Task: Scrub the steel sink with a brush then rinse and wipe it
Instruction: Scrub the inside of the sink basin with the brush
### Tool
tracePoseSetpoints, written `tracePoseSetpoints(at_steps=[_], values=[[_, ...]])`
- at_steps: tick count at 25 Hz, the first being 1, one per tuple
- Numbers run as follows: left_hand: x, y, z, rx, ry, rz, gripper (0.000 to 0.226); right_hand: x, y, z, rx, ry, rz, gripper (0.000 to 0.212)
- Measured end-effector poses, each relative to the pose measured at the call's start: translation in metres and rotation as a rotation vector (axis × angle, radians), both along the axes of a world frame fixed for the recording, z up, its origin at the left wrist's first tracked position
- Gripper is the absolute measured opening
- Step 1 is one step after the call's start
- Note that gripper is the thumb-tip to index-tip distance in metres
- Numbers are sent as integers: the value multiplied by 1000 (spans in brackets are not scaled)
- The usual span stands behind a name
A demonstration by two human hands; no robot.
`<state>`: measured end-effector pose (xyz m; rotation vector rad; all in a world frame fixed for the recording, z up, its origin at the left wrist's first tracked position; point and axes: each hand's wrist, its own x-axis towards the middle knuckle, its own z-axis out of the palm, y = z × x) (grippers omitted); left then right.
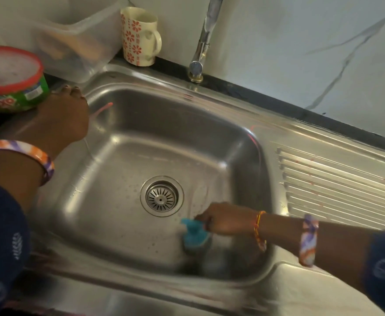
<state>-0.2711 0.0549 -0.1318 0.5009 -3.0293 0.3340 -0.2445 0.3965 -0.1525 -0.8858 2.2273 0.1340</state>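
The steel sink (127,142) fills the middle of the view, with a round drain strainer (161,197) in its wet floor. My right hand (225,218) is down in the basin's near right corner and grips a blue-handled brush (195,233), whose head presses against the sink floor. My left hand (63,117) rests on the sink's left rim with its fingers bent over the edge, holding nothing that I can see. The tap (206,37) stands behind the basin; no water runs from it.
A ribbed draining board (337,185) lies to the right. A patterned mug (139,36) and a clear plastic tub (77,39) stand at the back left. A green, red-rimmed detergent tub (11,80) sits by my left hand. Marble wall (312,42) behind.
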Motion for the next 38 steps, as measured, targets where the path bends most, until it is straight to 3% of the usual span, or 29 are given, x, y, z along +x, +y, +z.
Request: tracePoseSetpoints(at_steps=[2, 4, 8, 11, 13, 15, 17, 20, 21, 23, 24, 26, 27, 29, 30, 32, 35, 38], values=[[1, -3, 0, -14, -11, -14, 43, -42, -14, 7, -7, 309, -88, 37], [2, -4, 0, -27, -18, -20, 44, -84, -20, -2, -79, 430, -306, 37], [1, 0, 2, -23, -19, -12, 44, -88, 8, -50, 80, 228, -228, 34], [2, 0, 2, -31, -23, -7, 46, -31, 12, -26, 149, -50, -130, 35], [2, 1, 3, -35, -42, -4, 47, -25, 5, -14, 126, -124, -95, 36], [2, 1, 2, -45, -53, -7, 48, -58, -20, -1, 18, 91, -47, 36], [1, 0, 1, -53, -60, -9, 49, -88, -19, -2, 11, 268, -212, 37], [0, -2, 1, -43, -46, -10, 49, -188, 51, -106, 104, 250, -239, 34], [0, -2, 1, -36, -40, -11, 48, -194, 71, -122, 117, 151, -268, 37], [0, -3, 0, -34, -25, -18, 46, -128, 70, -96, 103, -94, -308, 20], [1, -3, 0, -38, -21, -22, 45, -80, 41, -54, 113, -134, -366, 23], [0, -2, -1, -44, -28, -15, 46, -28, -6, 4, 28, -274, -244, 30], [0, -1, -1, -42, -31, -11, 46, -35, -19, 16, -35, -213, -156, 31], [0, -3, -1, -45, -23, -26, 46, -71, -16, -3, -125, -92, -310, 32], [0, -3, -1, -44, -21, -31, 46, -75, -12, 1, -138, 60, -344, 32], [-1, -3, -1, -39, -28, -31, 46, -91, -22, 5, -158, 129, -447, 31], [-3, -5, -2, -43, -30, -42, 47, -77, -25, 9, -205, 45, -473, 32], [-4, -6, -1, -29, -26, -43, 49, -31, -12, 16, -28, -203, -334, 29]])
